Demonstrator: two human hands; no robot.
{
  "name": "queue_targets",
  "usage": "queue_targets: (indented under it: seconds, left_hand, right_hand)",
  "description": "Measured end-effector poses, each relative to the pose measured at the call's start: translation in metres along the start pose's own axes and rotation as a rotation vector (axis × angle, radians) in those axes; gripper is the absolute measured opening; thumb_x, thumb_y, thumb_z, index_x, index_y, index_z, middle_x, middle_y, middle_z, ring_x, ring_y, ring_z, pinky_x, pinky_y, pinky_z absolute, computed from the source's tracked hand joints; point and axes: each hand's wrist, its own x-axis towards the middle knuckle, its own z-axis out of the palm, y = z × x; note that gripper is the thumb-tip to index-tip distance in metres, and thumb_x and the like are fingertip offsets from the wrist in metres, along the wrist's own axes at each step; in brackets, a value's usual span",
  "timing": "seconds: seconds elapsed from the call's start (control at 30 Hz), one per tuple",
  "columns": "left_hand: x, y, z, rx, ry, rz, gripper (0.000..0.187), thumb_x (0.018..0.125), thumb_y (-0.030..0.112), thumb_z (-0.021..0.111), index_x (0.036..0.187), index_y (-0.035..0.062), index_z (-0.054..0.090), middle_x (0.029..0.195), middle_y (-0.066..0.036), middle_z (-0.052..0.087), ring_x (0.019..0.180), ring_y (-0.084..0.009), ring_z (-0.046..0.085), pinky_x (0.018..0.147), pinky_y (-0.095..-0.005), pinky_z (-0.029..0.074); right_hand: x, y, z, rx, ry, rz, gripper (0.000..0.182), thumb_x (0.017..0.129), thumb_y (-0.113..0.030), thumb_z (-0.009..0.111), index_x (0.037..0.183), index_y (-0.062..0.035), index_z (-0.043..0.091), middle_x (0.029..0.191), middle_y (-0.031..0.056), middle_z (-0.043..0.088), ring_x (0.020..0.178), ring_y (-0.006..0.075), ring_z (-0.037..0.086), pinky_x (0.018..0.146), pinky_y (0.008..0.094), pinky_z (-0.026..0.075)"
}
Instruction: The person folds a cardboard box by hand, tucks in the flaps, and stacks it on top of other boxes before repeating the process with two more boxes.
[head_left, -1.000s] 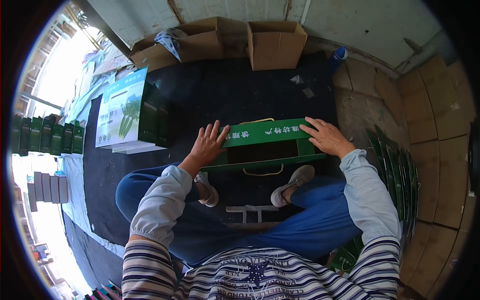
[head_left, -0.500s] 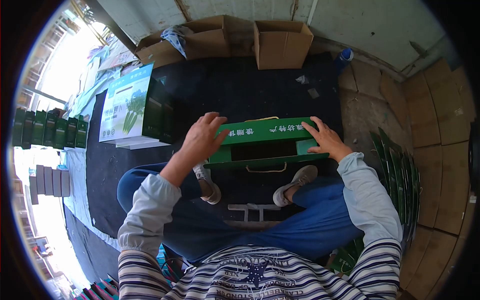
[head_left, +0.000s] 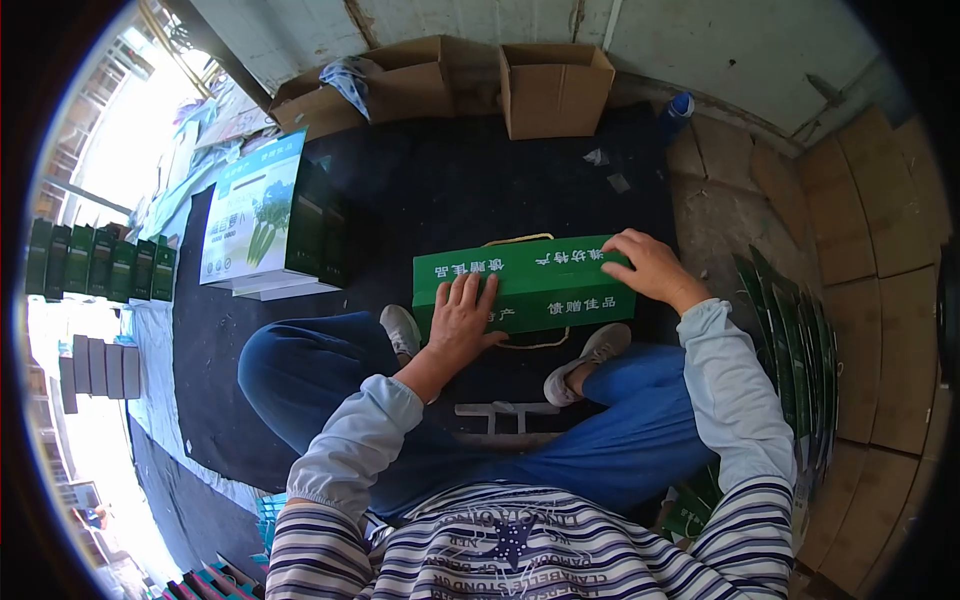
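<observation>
A green carton [head_left: 540, 283] with white lettering and cord handles stands between my feet. Its two top flaps lie over the opening, so the inside is hidden. My left hand [head_left: 462, 318] rests on the near flap toward the left, fingers stretched flat across the lettering. At the far right corner is my right hand [head_left: 648, 265], its thumb and fingers apart on the top edge. One yellowish cord handle [head_left: 520, 239] shows along the far side, another at the near side.
White and green printed cartons [head_left: 255, 215] stand on the black mat [head_left: 420, 180] at left. Brown cardboard boxes [head_left: 557, 95] line the back wall. Flat green cartons [head_left: 785, 350] lean at right beside stacked brown cardboard [head_left: 880, 330]. A blue roll [head_left: 677, 112] stands at back right.
The near top flap has come down over the opening, which showed dark before. My left hand has moved from the carton's left end right and nearer onto that flap. My right hand stays at the right end.
</observation>
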Motion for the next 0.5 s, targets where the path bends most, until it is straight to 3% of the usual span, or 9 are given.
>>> queue_targets:
  seconds: [0.03,0.07,0.1,0.17,0.4,0.5]
  left_hand:
    - [0.001,0.0,-0.002,0.001,-0.013,-0.003,0.093,0.064,0.044,0.077,0.137,0.0046,0.036,0.126,-0.018,0.042,0.122,-0.0334,0.039,0.102,-0.0469,0.029]
    - [0.002,0.0,-0.004,0.002,-0.022,-0.008,0.092,0.064,0.045,0.077,0.136,0.003,0.038,0.124,-0.017,0.043,0.119,-0.0334,0.04,0.101,-0.0456,0.03]
    - [0.004,0.0,-0.003,0.048,0.066,0.051,0.091,0.061,0.044,0.078,0.13,-0.0019,0.041,0.112,-0.013,0.047,0.109,-0.0284,0.045,0.089,-0.0421,0.037]
    - [0.006,-0.002,-0.002,0.065,0.026,0.081,0.088,0.062,0.045,0.077,0.127,-0.0022,0.042,0.108,-0.012,0.048,0.104,-0.0272,0.047,0.086,-0.0407,0.038]
    - [0.006,-0.008,0.005,0.089,0.022,0.169,0.084,0.063,0.047,0.074,0.125,-0.0027,0.044,0.099,-0.01,0.049,0.092,-0.0247,0.049,0.08,-0.0384,0.04]
    - [0.003,-0.006,0.007,0.051,0.011,0.123,0.085,0.063,0.046,0.074,0.126,-0.002,0.043,0.102,-0.011,0.048,0.095,-0.0254,0.048,0.082,-0.0397,0.039]
  right_hand:
    - [-0.004,-0.001,0.01,-0.093,-0.022,-0.102,0.031,0.078,-0.026,0.07,0.101,-0.0085,0.058,0.101,0.0098,0.056,0.097,0.0285,0.055,0.083,0.0386,0.047]
    - [-0.005,-0.004,0.017,-0.123,-0.038,-0.099,0.034,0.076,-0.027,0.072,0.101,-0.0088,0.057,0.101,0.0096,0.055,0.098,0.0285,0.055,0.083,0.0389,0.047]
    - [-0.005,-0.007,0.022,-0.157,-0.053,-0.095,0.037,0.074,-0.027,0.074,0.102,-0.009,0.057,0.101,0.0094,0.054,0.099,0.0286,0.054,0.082,0.0391,0.047]
    - [-0.003,-0.005,0.03,-0.199,-0.06,-0.093,0.047,0.067,-0.028,0.079,0.102,-0.0091,0.054,0.1,0.0094,0.052,0.098,0.0289,0.052,0.081,0.0396,0.047]
    - [0.005,0.006,0.039,-0.178,-0.098,-0.064,0.031,0.073,-0.029,0.074,0.088,-0.0077,0.057,0.095,0.0092,0.056,0.095,0.0285,0.054,0.079,0.0404,0.047]
    - [0.009,0.006,0.041,-0.168,-0.112,-0.017,0.027,0.075,-0.029,0.072,0.082,-0.0079,0.057,0.09,0.0085,0.057,0.092,0.0285,0.055,0.077,0.0401,0.047]
